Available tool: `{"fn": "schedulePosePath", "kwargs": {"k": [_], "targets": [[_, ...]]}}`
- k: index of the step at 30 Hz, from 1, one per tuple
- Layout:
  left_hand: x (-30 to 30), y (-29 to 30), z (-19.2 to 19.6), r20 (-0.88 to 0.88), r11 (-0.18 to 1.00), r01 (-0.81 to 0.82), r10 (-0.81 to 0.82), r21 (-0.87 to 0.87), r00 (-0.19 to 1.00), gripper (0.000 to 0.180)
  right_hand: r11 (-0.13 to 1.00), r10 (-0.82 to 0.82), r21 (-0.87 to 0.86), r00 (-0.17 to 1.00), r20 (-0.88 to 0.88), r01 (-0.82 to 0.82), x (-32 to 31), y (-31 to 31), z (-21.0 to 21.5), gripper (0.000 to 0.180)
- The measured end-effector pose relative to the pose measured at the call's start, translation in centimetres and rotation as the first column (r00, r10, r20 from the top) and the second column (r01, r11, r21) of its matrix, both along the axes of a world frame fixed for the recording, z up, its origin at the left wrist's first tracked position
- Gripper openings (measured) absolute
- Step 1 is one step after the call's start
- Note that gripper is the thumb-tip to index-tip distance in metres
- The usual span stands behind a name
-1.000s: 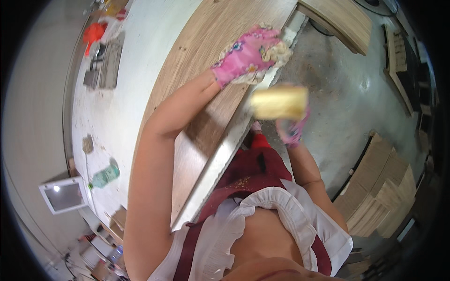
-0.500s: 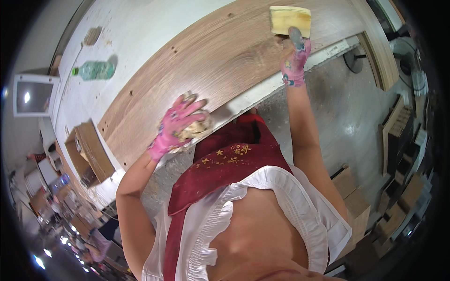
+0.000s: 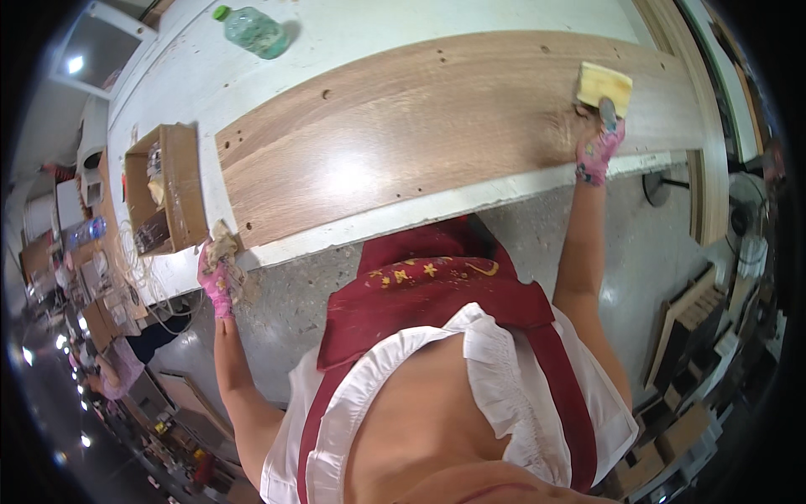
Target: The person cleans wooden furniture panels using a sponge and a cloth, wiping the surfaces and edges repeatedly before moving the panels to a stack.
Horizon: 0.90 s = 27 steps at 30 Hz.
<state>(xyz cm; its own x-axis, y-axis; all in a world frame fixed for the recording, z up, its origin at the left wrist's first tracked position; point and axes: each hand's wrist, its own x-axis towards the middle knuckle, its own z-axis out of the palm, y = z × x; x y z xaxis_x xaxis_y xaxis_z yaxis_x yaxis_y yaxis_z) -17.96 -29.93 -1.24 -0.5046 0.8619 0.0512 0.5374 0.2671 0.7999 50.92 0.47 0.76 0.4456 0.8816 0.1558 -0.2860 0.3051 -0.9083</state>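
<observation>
A wood-grain board with several small dark holes lies flat on the white-topped table. My right hand, in a pink patterned glove with greyish fingertips, is closed round the near end of a yellow sponge-like block over the board's right part. The thumb lies on top of the block; the other fingers are mostly hidden. At the table's near left corner my left hand, gloved alike, grips a crumpled beige rag that hangs beside the board's left end.
An open cardboard box with small items stands left of the board. Behind the board lies a greenish plastic bottle with a green cap. A wooden frame piece borders the right. Cartons are stacked at lower right.
My left hand has moved left and nearer with the rag, off the board to the table corner. In the turned view, my right hand and the yellow block appear farther right and lower.
</observation>
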Motion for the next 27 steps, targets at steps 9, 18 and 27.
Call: {"fn": "schedulePosePath", "kwargs": {"k": [9, 18, 27], "targets": [[9.9, 11.1, 6.4, 0.018, 0.980, -0.196, 0.197, -0.024, 0.980, 0.028, 0.983, 0.180, -0.054, 0.972, 0.150, -0.174, -0.9, 1.3, -0.1, 0.039], [15.5, 15.7, 5.9, 0.212, 0.987, 0.083, -0.111, 0.136, 0.971, 0.031, 0.988, 0.153, -0.112, 0.508, 0.847, -0.111, -2.7, 11.6, 1.1, 0.045], [10.3, 13.6, 1.7, 0.416, 0.988, -0.052, -0.012, 0.142, 0.909, 0.038, 0.914, 0.339, -0.402, 0.457, 0.823, 0.046, -7.2, 11.7, 3.8, 0.052]]}}
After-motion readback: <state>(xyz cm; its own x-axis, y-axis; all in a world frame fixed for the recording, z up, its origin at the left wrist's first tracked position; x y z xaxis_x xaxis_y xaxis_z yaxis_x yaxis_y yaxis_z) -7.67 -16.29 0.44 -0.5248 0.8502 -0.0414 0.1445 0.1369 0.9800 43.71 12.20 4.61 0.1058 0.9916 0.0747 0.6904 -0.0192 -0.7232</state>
